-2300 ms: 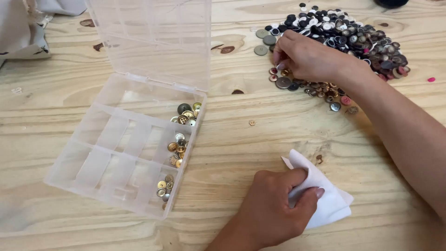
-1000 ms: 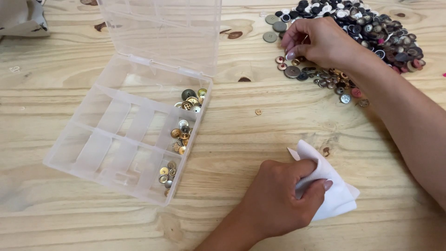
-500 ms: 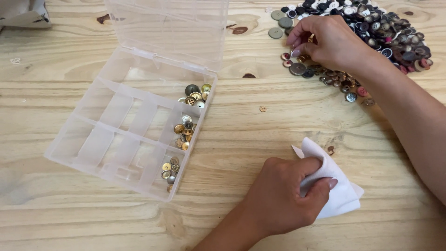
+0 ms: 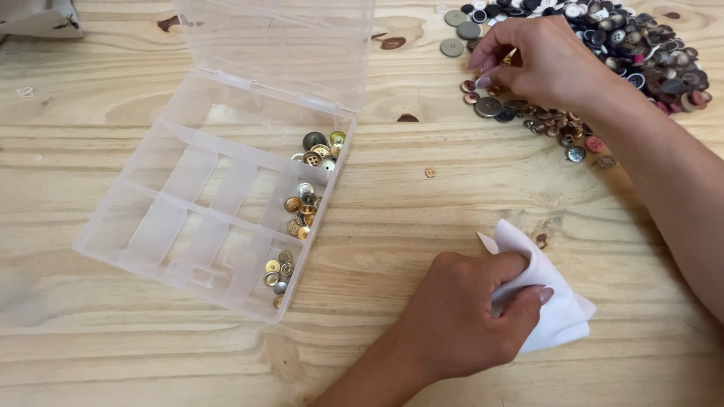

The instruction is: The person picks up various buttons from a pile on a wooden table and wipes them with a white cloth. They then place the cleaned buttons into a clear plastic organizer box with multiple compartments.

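The right hand [image 4: 547, 64] reaches into the button pile [image 4: 603, 45] at the far right of the counter [image 4: 422, 226], fingers pinching a small gold button [image 4: 509, 57]. Nearer, the left hand [image 4: 471, 313] grips a folded white cloth [image 4: 554, 305]. A clear divided box [image 4: 219, 200] lies open on the left.

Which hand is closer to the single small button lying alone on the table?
The right hand. It is up beside the button pile, above and right of the lone button. The left hand is lower down, holding the white cloth, farther away.
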